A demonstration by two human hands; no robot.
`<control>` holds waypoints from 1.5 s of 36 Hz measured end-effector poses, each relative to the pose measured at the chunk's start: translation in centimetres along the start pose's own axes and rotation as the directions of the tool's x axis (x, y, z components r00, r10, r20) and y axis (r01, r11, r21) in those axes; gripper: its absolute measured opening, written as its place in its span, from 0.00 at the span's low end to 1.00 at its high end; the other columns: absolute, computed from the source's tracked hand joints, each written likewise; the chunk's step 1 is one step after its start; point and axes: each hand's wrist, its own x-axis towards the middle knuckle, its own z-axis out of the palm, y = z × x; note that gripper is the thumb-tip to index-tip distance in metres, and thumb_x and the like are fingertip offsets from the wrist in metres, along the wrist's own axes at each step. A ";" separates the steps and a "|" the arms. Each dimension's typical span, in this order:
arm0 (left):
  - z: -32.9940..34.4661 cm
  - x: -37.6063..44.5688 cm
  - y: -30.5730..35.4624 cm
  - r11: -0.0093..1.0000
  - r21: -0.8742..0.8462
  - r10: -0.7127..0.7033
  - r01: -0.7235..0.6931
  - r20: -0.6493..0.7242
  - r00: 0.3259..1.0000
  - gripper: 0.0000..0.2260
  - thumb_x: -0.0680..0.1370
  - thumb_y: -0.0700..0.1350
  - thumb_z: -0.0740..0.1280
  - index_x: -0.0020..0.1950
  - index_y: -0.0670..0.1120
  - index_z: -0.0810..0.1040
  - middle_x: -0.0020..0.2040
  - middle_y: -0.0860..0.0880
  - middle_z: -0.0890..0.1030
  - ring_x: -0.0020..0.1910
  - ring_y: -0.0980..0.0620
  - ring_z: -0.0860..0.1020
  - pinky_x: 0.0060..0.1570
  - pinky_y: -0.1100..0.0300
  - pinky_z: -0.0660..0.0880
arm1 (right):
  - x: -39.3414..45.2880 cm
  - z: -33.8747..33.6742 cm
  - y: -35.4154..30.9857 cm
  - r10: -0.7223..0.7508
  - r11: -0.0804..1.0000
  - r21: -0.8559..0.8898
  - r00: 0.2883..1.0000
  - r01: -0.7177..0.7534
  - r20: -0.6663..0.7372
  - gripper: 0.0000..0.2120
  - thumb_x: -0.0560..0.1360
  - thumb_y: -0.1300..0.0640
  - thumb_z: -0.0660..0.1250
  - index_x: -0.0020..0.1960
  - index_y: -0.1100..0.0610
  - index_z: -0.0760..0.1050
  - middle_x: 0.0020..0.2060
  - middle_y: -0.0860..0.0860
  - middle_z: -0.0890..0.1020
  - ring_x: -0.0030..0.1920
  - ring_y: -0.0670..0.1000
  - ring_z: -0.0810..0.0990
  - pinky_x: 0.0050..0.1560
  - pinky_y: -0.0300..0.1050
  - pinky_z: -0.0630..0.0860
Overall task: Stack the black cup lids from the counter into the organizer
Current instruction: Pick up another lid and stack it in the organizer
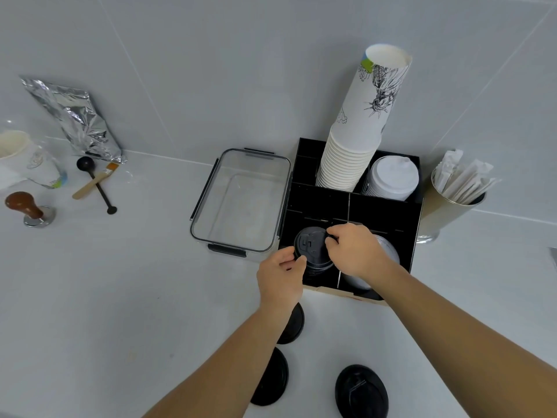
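Observation:
A black organizer (pixel 382 211) with several compartments stands on the white counter against the wall. Over its front left compartment, a black cup lid (pixel 312 244) tops a stack of black lids. My left hand (pixel 281 277) pinches that lid's near left rim. My right hand (pixel 355 251) grips its far right rim. Three more black lids lie on the counter below my arms: one (pixel 294 324) partly under my left wrist, one (pixel 272 378) partly hidden by my left forearm, and one (pixel 361 392) in the open.
A clear empty container (pixel 211 191) sits left of the organizer. White paper cups (pixel 358 131) and white lids (pixel 391 178) fill the back compartments. A metal cup of wrapped stirrers (pixel 452 200) stands right. At far left are a tamper (pixel 28 209), scoop (pixel 96 185), brush and foil bag (pixel 75 119).

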 end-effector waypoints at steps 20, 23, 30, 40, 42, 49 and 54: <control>-0.3 -0.1 0.1 0.995 0.098 0.024 -0.027 0.027 0.999 0.14 0.76 0.41 0.70 0.62 0.44 0.80 0.45 0.62 0.78 0.45 0.63 0.80 0.45 0.73 0.75 | 0.6 0.8 0.5 -0.050 0.998 0.026 0.997 0.048 0.064 0.13 0.76 0.65 0.56 0.47 0.66 0.80 0.44 0.58 0.81 0.47 0.58 0.80 0.47 0.50 0.78; -0.3 0.0 0.0 0.992 0.124 0.019 -0.025 0.046 0.999 0.17 0.77 0.40 0.69 0.65 0.43 0.77 0.51 0.58 0.79 0.46 0.61 0.79 0.34 0.79 0.71 | 0.5 0.8 0.4 -0.062 0.998 -0.008 0.995 0.063 0.080 0.11 0.75 0.65 0.57 0.45 0.67 0.78 0.44 0.57 0.79 0.47 0.58 0.79 0.47 0.50 0.78; -0.6 0.1 0.1 0.989 0.148 0.005 -0.019 0.090 0.996 0.17 0.78 0.39 0.67 0.67 0.43 0.76 0.62 0.48 0.80 0.48 0.59 0.78 0.33 0.82 0.69 | 0.4 0.1 0.1 -0.040 0.999 -0.022 0.991 0.043 0.128 0.11 0.77 0.63 0.57 0.39 0.64 0.74 0.40 0.55 0.77 0.42 0.54 0.77 0.41 0.46 0.74; -2.2 0.0 0.4 0.989 0.146 0.012 -0.040 0.184 0.983 0.11 0.79 0.42 0.64 0.41 0.56 0.73 0.38 0.59 0.71 0.37 0.60 0.71 0.39 0.71 0.67 | -1.1 -2.1 -0.8 0.048 0.988 0.141 0.993 -0.064 0.112 0.13 0.78 0.58 0.59 0.48 0.67 0.78 0.35 0.58 0.80 0.40 0.55 0.77 0.44 0.48 0.75; -3.1 -0.2 0.6 0.990 0.138 -0.025 0.000 0.181 0.983 0.05 0.78 0.44 0.66 0.50 0.53 0.80 0.45 0.57 0.79 0.47 0.55 0.78 0.50 0.64 0.74 | -1.7 -2.5 -0.8 0.048 0.982 0.176 0.995 -0.062 0.084 0.13 0.79 0.59 0.59 0.49 0.67 0.78 0.36 0.60 0.80 0.38 0.56 0.77 0.47 0.52 0.77; -6.7 -0.6 -0.2 0.987 0.154 -0.070 0.050 0.129 0.989 0.04 0.76 0.47 0.69 0.47 0.53 0.84 0.47 0.52 0.85 0.51 0.52 0.82 0.60 0.53 0.77 | -4.6 -1.4 -0.2 0.066 0.937 0.338 0.996 -0.084 0.066 0.16 0.79 0.54 0.63 0.66 0.55 0.77 0.59 0.49 0.83 0.49 0.46 0.80 0.45 0.31 0.73; -8.8 -0.8 -1.9 0.976 0.173 -0.150 0.130 0.112 0.982 0.04 0.76 0.49 0.69 0.47 0.52 0.84 0.45 0.50 0.85 0.47 0.49 0.83 0.51 0.58 0.78 | -6.8 0.8 0.4 0.038 0.920 0.385 0.994 -0.075 0.103 0.16 0.78 0.53 0.65 0.65 0.52 0.78 0.57 0.46 0.83 0.53 0.41 0.79 0.48 0.26 0.68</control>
